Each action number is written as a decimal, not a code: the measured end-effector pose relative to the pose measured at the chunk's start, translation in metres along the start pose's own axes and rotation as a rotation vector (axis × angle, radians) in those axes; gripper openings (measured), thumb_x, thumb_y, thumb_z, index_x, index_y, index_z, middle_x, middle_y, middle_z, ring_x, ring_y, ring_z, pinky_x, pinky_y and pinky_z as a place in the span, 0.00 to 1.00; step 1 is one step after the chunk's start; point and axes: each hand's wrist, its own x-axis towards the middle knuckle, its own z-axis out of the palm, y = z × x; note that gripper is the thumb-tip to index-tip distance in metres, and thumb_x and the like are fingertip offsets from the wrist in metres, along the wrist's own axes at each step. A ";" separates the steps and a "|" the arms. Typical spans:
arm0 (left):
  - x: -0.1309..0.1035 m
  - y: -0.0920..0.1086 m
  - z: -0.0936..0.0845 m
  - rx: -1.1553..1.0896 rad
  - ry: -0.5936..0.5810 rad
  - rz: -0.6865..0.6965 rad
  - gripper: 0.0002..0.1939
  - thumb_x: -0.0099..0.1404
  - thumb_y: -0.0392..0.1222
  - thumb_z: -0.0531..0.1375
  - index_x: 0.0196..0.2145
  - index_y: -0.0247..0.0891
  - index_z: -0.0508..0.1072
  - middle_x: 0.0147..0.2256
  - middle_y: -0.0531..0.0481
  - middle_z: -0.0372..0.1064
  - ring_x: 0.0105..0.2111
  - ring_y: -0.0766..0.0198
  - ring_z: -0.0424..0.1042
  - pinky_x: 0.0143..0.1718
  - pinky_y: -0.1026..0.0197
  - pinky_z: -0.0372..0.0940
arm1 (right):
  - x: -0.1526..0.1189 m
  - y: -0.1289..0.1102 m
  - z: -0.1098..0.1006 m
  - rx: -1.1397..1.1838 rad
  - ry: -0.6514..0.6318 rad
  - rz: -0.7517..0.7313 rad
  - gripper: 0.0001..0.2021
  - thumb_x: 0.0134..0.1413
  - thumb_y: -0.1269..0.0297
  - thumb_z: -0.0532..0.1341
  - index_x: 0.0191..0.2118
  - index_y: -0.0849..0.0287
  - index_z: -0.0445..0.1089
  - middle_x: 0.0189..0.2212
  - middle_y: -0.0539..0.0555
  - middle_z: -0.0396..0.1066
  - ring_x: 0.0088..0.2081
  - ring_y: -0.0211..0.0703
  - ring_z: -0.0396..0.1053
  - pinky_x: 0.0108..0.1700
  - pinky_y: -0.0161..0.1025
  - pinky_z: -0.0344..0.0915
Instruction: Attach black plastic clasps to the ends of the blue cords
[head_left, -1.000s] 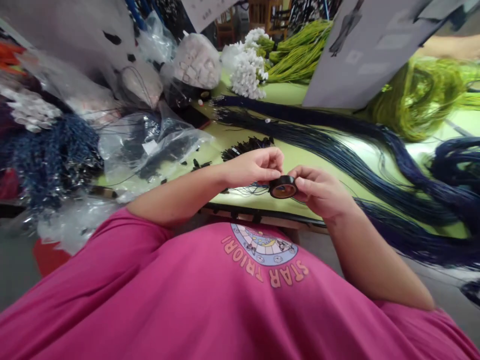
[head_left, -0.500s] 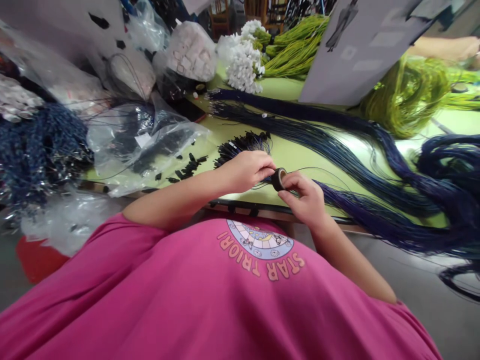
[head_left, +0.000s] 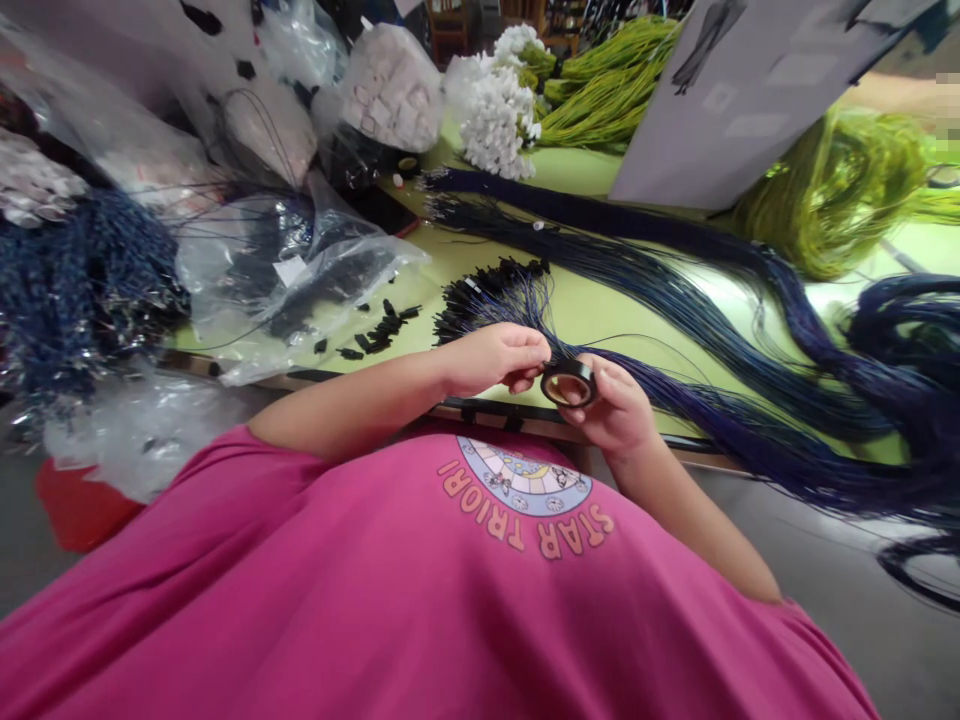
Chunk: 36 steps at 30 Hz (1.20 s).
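My right hand [head_left: 619,405] has its fingers closed on a black tape roll [head_left: 568,383], whose ring faces me near the table's front edge. Just left of the roll, my left hand [head_left: 501,357] is pinched, its fingertips at the roll's edge; what they hold is too small to make out. Behind both hands lies a bundle of dark blue wires [head_left: 555,325], fanned out at its left end into black connectors [head_left: 491,290]. The wires run off to the right behind my right hand.
Loose black connectors [head_left: 384,330] and a clear plastic bag [head_left: 300,275] lie left. More dark wires [head_left: 660,265] cross the table [head_left: 600,290] behind. A white panel [head_left: 697,120] stands beyond, near green wires [head_left: 832,200] and a person's arm [head_left: 892,92].
The tape roll has turned its open ring toward me and sits slightly lower. My left hand has moved down a little, and the wire bundle shows more behind it.
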 end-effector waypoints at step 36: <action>0.000 -0.024 -0.017 0.646 0.051 0.045 0.09 0.62 0.38 0.51 0.27 0.35 0.68 0.23 0.53 0.65 0.25 0.69 0.62 0.29 0.64 0.56 | -0.011 0.011 0.008 -1.302 0.201 -0.457 0.10 0.60 0.68 0.55 0.46 0.55 0.70 0.40 0.55 0.74 0.44 0.45 0.69 0.50 0.47 0.66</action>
